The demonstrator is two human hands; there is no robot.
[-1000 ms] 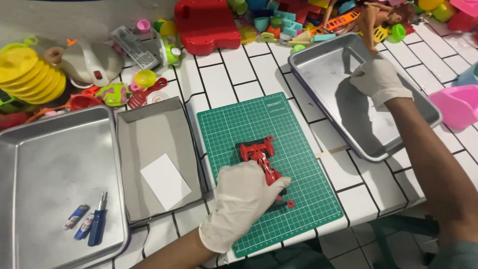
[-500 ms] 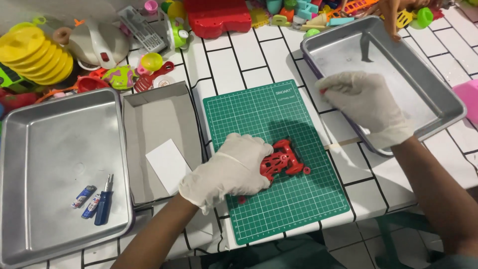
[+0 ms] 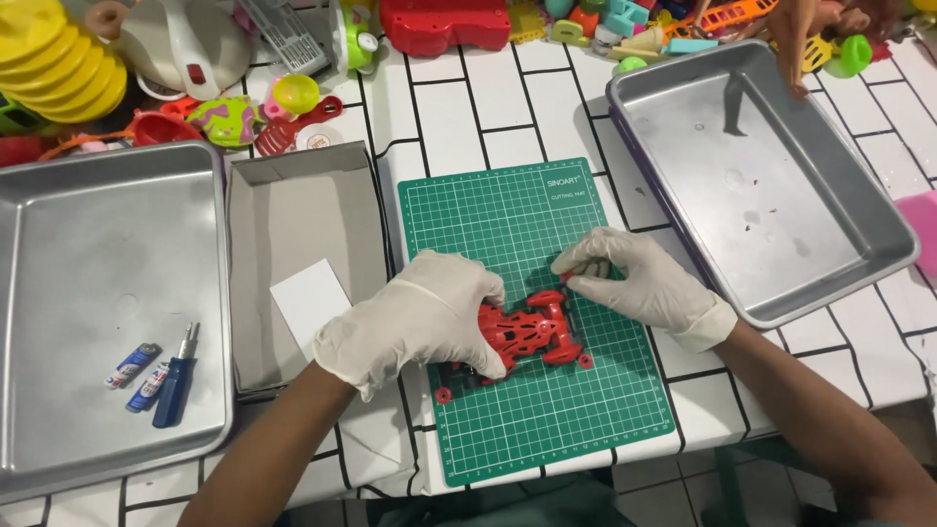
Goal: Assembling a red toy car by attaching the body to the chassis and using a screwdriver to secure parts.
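Gripping the toy car on the mat, left hand curled; right hand pinching its front; loose wheels beside the car may roll away.

White-gloved hands, red toy car, green gridded cutting mat.

View: one head-worn camera, looking steeply down from above.
Facing: away from the wearer, across the green gridded cutting mat.
Nearness: close; forearms enter from the bottom edge.
Frame: mat centred, metal trays either side.
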